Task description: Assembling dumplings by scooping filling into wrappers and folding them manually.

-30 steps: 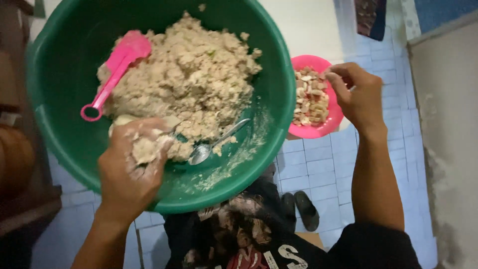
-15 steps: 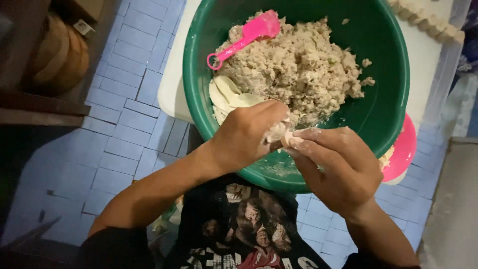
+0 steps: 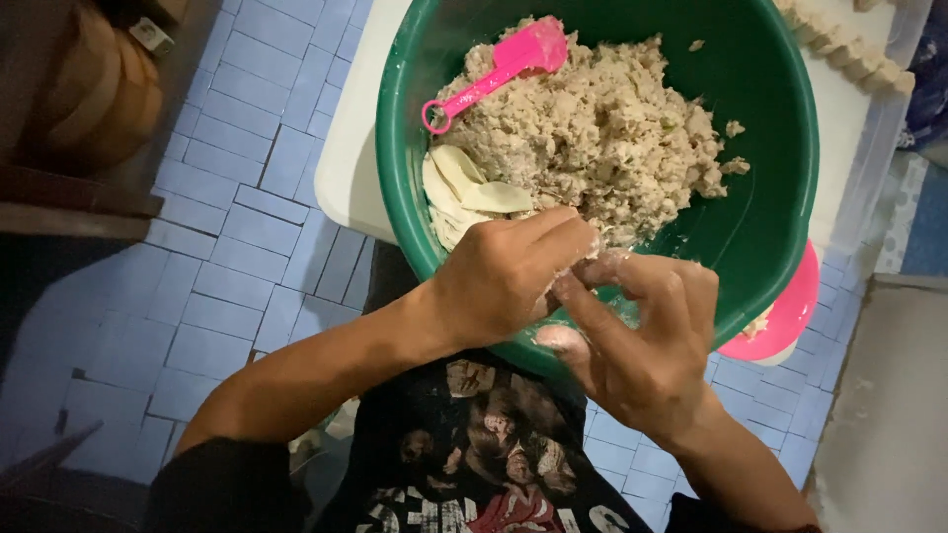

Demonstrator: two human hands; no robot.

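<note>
**Head view: both hands pinch a filled wrapper at the basin's near rim**

Head camera looks down on a large round green plastic basin (image 3: 780, 148) on a white bench (image 3: 351, 158). Left hand (image 3: 509, 271) and right hand (image 3: 642, 341) meet at the basin's near rim, fingers pressed together around a small pale dough piece (image 3: 592, 266), mostly hidden. Inside the basin, a big mound of beige minced filling (image 3: 592, 128) remains, with a pink plastic scoop (image 3: 499, 64) at its far left and thin pale wrappers (image 3: 464, 188) stacked left of it. Judging by that mound, most shaping is left. A pink bowl (image 3: 790, 316) peeks out right of the basin. Half a second ago the hands sat similarly; a second ago they were apart.
</note>
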